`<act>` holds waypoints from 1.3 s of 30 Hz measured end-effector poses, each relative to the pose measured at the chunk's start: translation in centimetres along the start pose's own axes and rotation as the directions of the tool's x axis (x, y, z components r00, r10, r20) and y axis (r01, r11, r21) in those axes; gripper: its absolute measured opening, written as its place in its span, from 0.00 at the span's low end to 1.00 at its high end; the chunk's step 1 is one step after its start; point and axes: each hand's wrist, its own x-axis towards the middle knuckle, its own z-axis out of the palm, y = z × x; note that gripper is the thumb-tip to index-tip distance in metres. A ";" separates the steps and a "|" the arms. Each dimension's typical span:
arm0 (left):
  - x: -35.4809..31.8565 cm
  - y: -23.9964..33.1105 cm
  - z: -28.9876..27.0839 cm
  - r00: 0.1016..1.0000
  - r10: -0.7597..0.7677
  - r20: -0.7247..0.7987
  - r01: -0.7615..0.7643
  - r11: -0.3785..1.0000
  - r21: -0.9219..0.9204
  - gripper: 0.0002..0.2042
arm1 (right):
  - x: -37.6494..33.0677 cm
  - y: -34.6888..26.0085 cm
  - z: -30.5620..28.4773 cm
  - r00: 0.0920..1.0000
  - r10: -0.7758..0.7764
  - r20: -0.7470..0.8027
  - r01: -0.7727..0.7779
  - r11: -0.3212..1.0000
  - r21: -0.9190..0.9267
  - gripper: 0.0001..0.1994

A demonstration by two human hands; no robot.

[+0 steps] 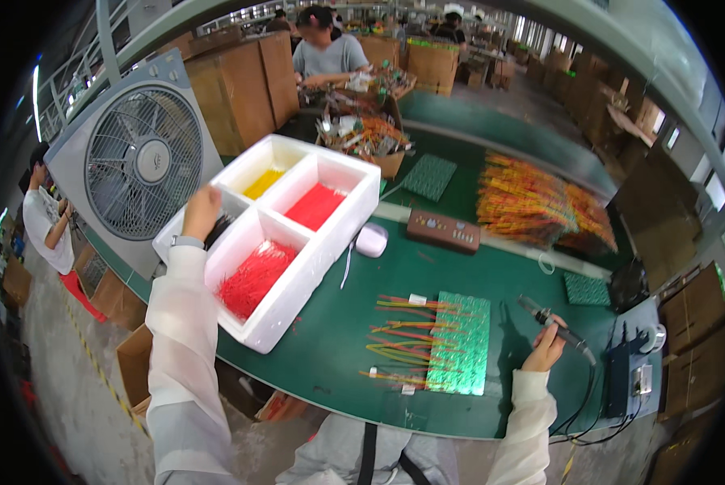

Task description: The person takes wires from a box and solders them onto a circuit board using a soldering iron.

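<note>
My left hand [201, 213] is above the near-left compartment of a white foam box [272, 330], its fingers closed. What they hold, if anything, is hidden. Black wires [219, 229] show just beside it in that compartment. The other compartments hold red wires [259, 279], more red pieces [317, 205] and yellow pieces [263, 183]. On the right, my right hand [545, 349] grips a soldering iron [573, 339], its tip angled up and left. Between my hands lies a shiny green circuit board panel [462, 343], with red and yellow wires [403, 327] sticking out leftward.
A large grey fan [148, 162] stands left of the foam box. Behind the panel are a brown control box [443, 231], a white mouse-shaped object [371, 240] and a heap of orange-yellow wires [532, 198]. A blue soldering station [627, 380] sits right, its cable trailing. A co-worker [330, 52] sits opposite.
</note>
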 end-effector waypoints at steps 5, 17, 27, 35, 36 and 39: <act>-0.8 -4.2 6.0 0.943 -0.135 0.303 0.154 0.987 -0.039 0.05 | -0.5 -0.1 -1.1 0.998 0.042 -0.039 -0.041 0.999 0.035 0.13; -1.0 -0.8 3.1 0.971 -0.202 0.130 0.222 0.961 -0.164 0.03 | -0.5 -1.1 -0.8 0.989 0.145 -0.015 -0.142 0.982 0.128 0.18; -3.5 11.4 -2.2 0.976 0.066 -0.207 -0.167 0.836 -0.522 0.05 | -0.4 -0.2 -1.9 0.996 0.040 0.081 -0.047 0.996 0.082 0.21; -16.4 31.9 5.9 0.852 0.503 0.148 -0.191 0.561 -0.806 0.02 | -0.5 -0.7 0.0 1.000 0.027 0.016 -0.028 0.994 0.107 0.21; -17.1 32.8 7.4 0.865 0.475 0.161 -0.156 0.559 -0.814 0.02 | -0.6 -0.8 0.0 0.999 0.040 0.008 -0.040 0.995 0.091 0.21; -19.0 33.5 10.2 0.869 0.463 0.178 -0.148 0.585 -0.798 0.02 | -1.3 -1.4 0.1 0.997 0.082 -0.015 -0.080 0.990 0.114 0.21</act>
